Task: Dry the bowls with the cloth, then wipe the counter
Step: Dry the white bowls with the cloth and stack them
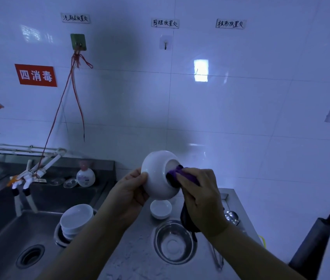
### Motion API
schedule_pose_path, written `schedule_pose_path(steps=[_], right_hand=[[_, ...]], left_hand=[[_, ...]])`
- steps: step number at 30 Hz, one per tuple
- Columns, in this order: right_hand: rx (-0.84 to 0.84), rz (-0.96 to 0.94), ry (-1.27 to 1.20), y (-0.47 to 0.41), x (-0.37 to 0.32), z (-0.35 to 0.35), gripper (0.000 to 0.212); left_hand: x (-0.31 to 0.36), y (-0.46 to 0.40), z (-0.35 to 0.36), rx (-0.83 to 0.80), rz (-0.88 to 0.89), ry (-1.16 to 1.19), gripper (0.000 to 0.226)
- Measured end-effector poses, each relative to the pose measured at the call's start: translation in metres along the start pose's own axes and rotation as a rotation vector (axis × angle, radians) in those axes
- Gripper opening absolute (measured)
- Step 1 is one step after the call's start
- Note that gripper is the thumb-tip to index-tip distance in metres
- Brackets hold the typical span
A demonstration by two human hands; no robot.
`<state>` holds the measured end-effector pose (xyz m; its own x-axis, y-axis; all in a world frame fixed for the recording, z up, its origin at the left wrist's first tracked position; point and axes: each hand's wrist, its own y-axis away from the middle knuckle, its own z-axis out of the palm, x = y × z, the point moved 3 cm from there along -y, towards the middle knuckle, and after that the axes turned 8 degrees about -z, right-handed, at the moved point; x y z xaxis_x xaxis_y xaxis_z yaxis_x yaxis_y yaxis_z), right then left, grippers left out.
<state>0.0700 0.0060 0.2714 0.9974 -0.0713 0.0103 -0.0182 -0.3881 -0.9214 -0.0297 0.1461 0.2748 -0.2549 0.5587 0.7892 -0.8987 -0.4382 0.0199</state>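
Note:
My left hand (128,190) grips a white bowl (156,174) by its rim, held up over the counter with its underside turned toward me. My right hand (200,195) presses a purple cloth (177,175) against the bowl's base ring; the rest of the cloth hangs dark below my palm. A stack of white bowls (76,219) leans in the sink's right corner. One small white bowl (160,209) stands upright on the steel counter (139,249), and a steel bowl (173,242) sits nearer me.
The sink (18,229) with its drain (30,256) lies at the left, white taps (23,178) above it and a soap bottle (85,176) on its back ledge. A ladle (231,216) lies at the counter's right. A dark cylinder (311,243) stands at the far right.

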Motion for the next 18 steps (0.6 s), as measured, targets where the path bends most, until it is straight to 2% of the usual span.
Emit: schedule_pose_path(steps=[2, 4, 7, 10, 12, 15, 18], right_hand=[[0.000, 0.012, 0.045, -0.004, 0.005, 0.000, 0.026], [0.024, 0.073, 0.039, -0.010, 0.006, 0.002, 0.024], [0.004, 0.113, -0.024, -0.013, -0.004, 0.007, 0.029], [-0.111, 0.024, -0.034, -0.007, -0.015, 0.011, 0.030], [-0.115, 0.010, -0.039, -0.009, -0.014, 0.008, 0.029], [-0.077, 0.096, -0.039, -0.025, -0.010, 0.011, 0.030], [-0.128, 0.180, -0.018, -0.033, -0.013, 0.023, 0.037]], left_hand=[[-0.001, 0.001, 0.001, -0.007, -0.015, -0.046, 0.024], [-0.003, 0.002, 0.003, -0.009, -0.020, -0.075, 0.024], [-0.004, 0.001, 0.003, 0.031, -0.007, -0.064, 0.024], [0.000, 0.000, -0.004, 0.103, -0.003, -0.042, 0.023], [0.001, 0.001, -0.006, 0.116, -0.006, -0.023, 0.021], [-0.006, 0.002, 0.001, 0.086, -0.014, -0.037, 0.019], [-0.009, 0.003, 0.010, 0.034, -0.028, -0.019, 0.015]])
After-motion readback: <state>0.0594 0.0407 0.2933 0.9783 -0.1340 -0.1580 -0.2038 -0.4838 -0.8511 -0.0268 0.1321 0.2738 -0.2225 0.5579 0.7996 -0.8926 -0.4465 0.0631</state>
